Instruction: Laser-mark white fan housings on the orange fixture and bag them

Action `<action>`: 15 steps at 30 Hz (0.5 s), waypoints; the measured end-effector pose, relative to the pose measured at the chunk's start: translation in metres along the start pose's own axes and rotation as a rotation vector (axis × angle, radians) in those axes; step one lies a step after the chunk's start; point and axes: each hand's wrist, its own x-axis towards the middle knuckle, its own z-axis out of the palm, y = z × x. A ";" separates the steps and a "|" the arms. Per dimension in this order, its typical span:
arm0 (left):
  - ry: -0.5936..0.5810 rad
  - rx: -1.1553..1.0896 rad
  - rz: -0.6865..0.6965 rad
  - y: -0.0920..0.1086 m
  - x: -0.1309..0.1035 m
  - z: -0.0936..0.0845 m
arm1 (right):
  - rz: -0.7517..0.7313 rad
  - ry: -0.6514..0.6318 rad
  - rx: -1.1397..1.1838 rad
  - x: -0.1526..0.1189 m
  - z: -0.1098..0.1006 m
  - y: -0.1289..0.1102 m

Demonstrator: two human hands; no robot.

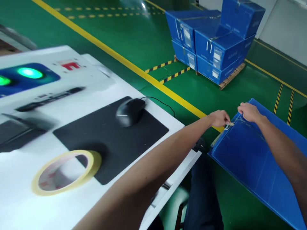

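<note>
At the right, a large blue box (254, 153) with clear tape along its top stands beside the white table. My left hand (219, 118) is at the box's near-left edge, fingers pinched on a small pale strip (230, 124) that looks like tape. Just below that hand, a whitish label (226, 127) shows on the box's side. My right hand (250, 111) is closed at the far part of the same edge, its fingers curled over the blue box near the taped seam. The fingertips of that hand are partly hidden.
On the white table (153, 179) are a roll of yellow tape (96, 159), a black mouse (129, 111) and a mouse pad (107, 137). Blue boxes (208, 35) are stacked on a wooden pallet (231, 76) on the green floor. My leg (203, 191) is beside the table edge.
</note>
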 end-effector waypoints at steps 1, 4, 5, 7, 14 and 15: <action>-0.072 -0.030 -0.017 -0.001 -0.008 0.000 | 0.012 0.018 0.023 -0.002 -0.001 0.000; -0.244 -0.074 -0.081 -0.007 -0.032 -0.005 | 0.063 0.065 0.133 -0.012 0.000 -0.001; -0.253 -0.059 -0.097 -0.009 -0.041 -0.008 | 0.084 0.084 0.185 -0.017 0.001 -0.003; -0.166 -0.020 -0.125 -0.011 -0.057 -0.016 | 0.131 0.142 0.310 -0.034 0.002 -0.012; 0.155 -0.613 -0.073 0.050 -0.097 0.034 | 0.197 0.376 0.969 -0.146 0.013 -0.109; 0.128 -0.699 -0.027 0.067 -0.100 0.054 | 0.203 0.402 1.078 -0.164 0.017 -0.128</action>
